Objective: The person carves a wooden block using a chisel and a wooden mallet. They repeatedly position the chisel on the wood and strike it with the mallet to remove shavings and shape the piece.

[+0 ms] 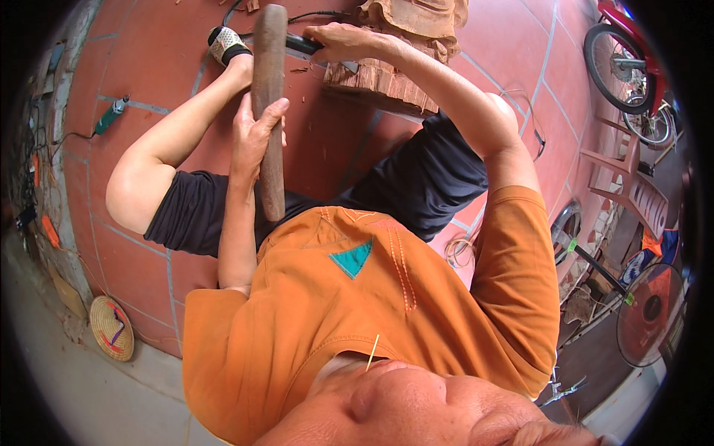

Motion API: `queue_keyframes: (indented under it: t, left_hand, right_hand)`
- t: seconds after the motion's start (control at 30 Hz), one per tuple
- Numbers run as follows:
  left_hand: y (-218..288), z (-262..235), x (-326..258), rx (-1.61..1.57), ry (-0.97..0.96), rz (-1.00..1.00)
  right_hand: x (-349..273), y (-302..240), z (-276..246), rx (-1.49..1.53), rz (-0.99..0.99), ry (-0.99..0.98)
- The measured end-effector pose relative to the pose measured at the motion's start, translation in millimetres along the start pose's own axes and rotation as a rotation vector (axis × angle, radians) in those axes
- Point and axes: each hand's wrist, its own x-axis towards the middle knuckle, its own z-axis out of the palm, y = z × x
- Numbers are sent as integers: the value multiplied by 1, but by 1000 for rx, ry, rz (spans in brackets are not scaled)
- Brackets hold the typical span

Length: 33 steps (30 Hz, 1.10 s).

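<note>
My left hand (253,137) is closed around a long wooden mallet (271,67), like a thick club, held upright in the view. The thumb lies across its front. Farther off, my right hand (346,41) grips a black rod-like tool (300,44), whose left part passes behind the mallet. What the tool's far end is like stays hidden. Close by my right hand stands a carved wooden block (401,63), its upper part shaped in folds and its base rough.
Wood chips (299,70) lie on the red tiled floor (186,37). A green power tool (111,115) with a cord is at left, a conical hat (111,328) below it. On the right are a plastic chair (639,189), a fan (651,314) and a red motorbike (616,67).
</note>
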Motion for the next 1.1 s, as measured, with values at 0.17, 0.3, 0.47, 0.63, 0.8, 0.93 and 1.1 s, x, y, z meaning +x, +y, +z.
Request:
queue_keyframes:
  t: [0.17, 0.3, 0.47, 0.63, 0.8, 0.93, 1.1]
  left_hand:
    - [13, -14, 8, -140, 248, 197]
    - [9, -5, 13, -96, 270, 171]
    - [7, -14, 4, 115, -34, -75]
    - [27, -31, 5, -66, 245, 150]
    - [14, -19, 10, -77, 297, 208]
    - [18, 5, 3, 479, -54, -48]
    - [25, -13, -4, -62, -27, 18]
  right_hand:
    - [1, -6, -3, 14, 16, -26]
    - [7, 5, 7, 3, 0, -21]
    - [9, 9, 12, -69, -28, -9]
    - [-3, -3, -1, -76, -31, 35]
    - [0, 2, -1, -106, -86, 100]
    - [2, 7, 5, -154, -77, 22]
    - [2, 1, 1, -138, -53, 7]
